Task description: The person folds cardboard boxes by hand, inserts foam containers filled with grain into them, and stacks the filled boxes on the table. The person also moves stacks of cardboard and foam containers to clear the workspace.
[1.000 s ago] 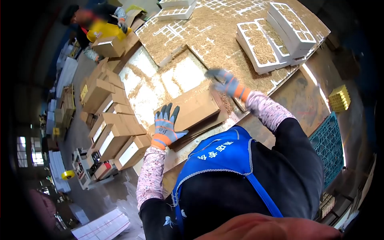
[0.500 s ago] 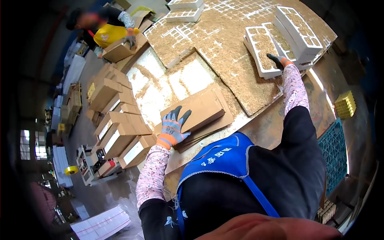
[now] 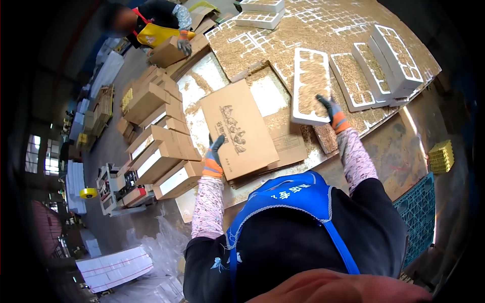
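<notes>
My left hand [image 3: 214,156], in a grey and orange glove, grips the left edge of a flat brown cardboard box [image 3: 247,123] with dark printed figures and lettering. Its thumb shows at the edge; the other fingers are mostly hidden. The box lies tilted over more flat cardboard [image 3: 289,149] on the table. My right hand [image 3: 332,113], gloved too, holds the near right side of a white foam tray [image 3: 298,103] filled with loose brown shavings. That tray is raised over the table, to the right of the box.
Several filled foam trays [image 3: 350,83] stand at the right, some stacked. Shavings cover a bed of trays [image 3: 323,25] behind. Upright cartons [image 3: 169,156] line the left side. A co-worker in a yellow apron [image 3: 164,34] handles cardboard at the far left. A yellow crate [image 3: 441,156] sits at far right.
My right hand has brought a foam tray leftward, away from the other trays. My left hand has shifted to the box's left edge, and the box now shows its broad printed face.
</notes>
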The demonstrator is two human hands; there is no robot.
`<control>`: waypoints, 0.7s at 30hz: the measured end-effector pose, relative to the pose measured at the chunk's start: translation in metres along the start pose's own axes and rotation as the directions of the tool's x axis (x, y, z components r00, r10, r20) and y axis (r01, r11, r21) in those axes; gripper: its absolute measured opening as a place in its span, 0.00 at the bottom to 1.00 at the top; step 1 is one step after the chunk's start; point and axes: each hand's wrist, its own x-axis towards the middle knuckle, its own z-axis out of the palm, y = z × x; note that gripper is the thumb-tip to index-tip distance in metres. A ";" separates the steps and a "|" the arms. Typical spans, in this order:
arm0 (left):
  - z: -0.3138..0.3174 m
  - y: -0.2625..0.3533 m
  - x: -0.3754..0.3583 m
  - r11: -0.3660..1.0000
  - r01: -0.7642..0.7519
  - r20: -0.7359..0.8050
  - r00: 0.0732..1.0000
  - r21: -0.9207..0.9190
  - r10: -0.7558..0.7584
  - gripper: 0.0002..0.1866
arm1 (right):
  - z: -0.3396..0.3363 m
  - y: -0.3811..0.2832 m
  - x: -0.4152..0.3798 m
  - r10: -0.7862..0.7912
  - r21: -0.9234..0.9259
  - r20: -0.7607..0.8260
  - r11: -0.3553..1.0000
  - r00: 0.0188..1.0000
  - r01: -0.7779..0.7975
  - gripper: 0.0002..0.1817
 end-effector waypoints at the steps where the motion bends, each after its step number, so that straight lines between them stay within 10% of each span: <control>1: 0.003 -0.008 0.000 1.000 -0.004 0.045 0.999 -0.027 0.005 0.18 | 0.003 0.023 0.007 0.015 0.024 0.089 1.000 0.996 -0.018 0.43; 6: -0.010 -0.037 0.018 0.996 -0.021 0.105 0.994 -0.087 0.030 0.21 | 0.068 0.057 -0.051 -0.044 0.040 0.262 0.999 0.964 0.035 0.39; 8: -0.013 -0.033 0.024 0.987 -0.004 0.158 0.987 -0.164 0.030 0.21 | 0.075 0.066 -0.064 0.021 -0.219 0.330 0.974 0.944 0.055 0.43; 9: -0.015 -0.032 0.026 0.973 0.026 0.217 0.976 -0.229 0.025 0.21 | 0.076 0.067 -0.070 0.014 -0.492 0.350 0.854 0.937 0.171 0.45; 14: -0.011 -0.038 0.015 0.965 0.102 0.242 0.969 -0.243 -0.041 0.20 | 0.078 0.093 -0.066 -0.025 -0.666 0.617 0.516 0.786 0.539 0.30; 16: -0.006 -0.060 0.015 0.944 0.066 0.239 0.971 -0.323 0.014 0.22 | 0.076 0.112 -0.049 0.093 -0.803 0.596 0.040 0.798 0.595 0.24; 17: -0.002 -0.069 0.012 0.902 0.070 0.244 0.969 -0.427 0.040 0.22 | 0.073 0.115 -0.047 0.104 -0.795 0.605 0.032 0.789 0.606 0.24; 21: -0.006 -0.077 0.008 0.855 0.059 0.353 0.924 -0.515 0.149 0.25 | 0.083 0.096 -0.067 -0.275 -0.252 0.912 0.206 0.303 0.946 0.27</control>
